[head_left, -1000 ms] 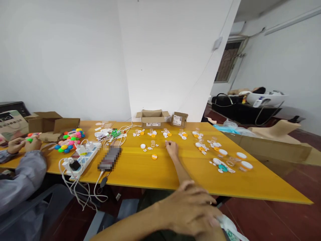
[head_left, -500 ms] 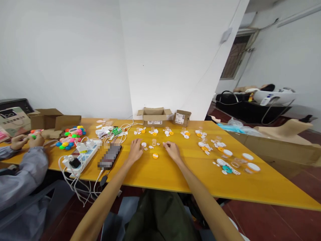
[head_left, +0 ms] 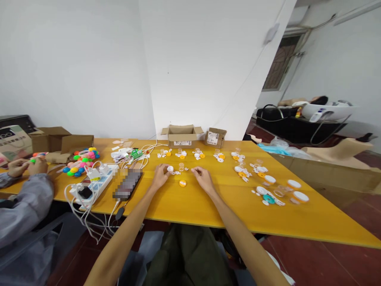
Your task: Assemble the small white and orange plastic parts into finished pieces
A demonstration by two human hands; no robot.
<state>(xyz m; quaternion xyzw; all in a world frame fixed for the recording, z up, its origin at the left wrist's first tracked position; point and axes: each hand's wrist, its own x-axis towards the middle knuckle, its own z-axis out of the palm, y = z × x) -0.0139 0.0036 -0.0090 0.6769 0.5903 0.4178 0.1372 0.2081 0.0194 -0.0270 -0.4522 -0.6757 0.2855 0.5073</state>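
Note:
My left hand [head_left: 161, 176] is closed on the edge of a white round cap [head_left: 170, 169], which is tilted towards me. My right hand [head_left: 203, 178] hovers near the table with thumb and fingertips pinched together; whatever may be between them is too small to make out. Between the hands stands a small clear plastic cup [head_left: 181, 167]. White cut-out pieces [head_left: 176, 173] lie just in front of it, and a small white piece [head_left: 186, 169] lies to its right. Nearer to me rests an orange ring-shaped lid [head_left: 182, 183] with white inside.
Similar sets of cups, orange rings and white pieces [head_left: 197, 155] line the back and right. A teal ring [head_left: 268, 199] and white-lidded jars [head_left: 300, 197] sit at right. On the left are a phone [head_left: 128, 184], a power strip [head_left: 99, 186] and a co-worker's hands [head_left: 35, 166].
My left hand has taken hold of the white round cap, which lay on the table beside it, and tilted it. My right hand stays nearly in place, still pinched.

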